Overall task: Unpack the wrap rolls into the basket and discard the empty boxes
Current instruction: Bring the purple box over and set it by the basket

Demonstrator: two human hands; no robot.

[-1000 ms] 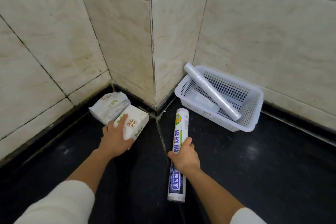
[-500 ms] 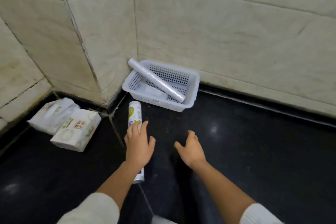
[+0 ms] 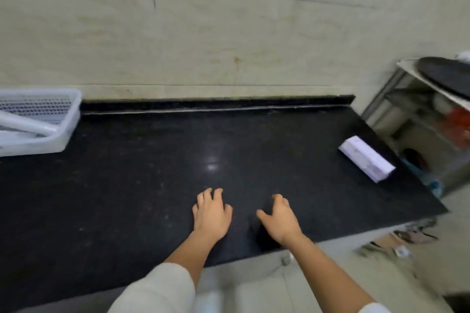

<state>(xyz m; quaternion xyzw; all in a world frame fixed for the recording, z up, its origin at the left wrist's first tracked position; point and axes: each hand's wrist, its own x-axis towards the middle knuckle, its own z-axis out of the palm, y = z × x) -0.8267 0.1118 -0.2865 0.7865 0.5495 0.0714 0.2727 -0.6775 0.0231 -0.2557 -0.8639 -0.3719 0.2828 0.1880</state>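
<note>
Both hands are empty: the left hand (image 3: 211,213) and right hand (image 3: 278,218) hover open over the desk (image 3: 152,173). One roll (image 3: 25,124) lies in the basket (image 3: 68,119) at far left. A box (image 3: 366,159) at the right edge probably remains to be unpacked.

Black countertop (image 3: 152,173) against tiled wall (image 3: 229,33); metal rack (image 3: 407,119) at right, contents blurred.
</note>
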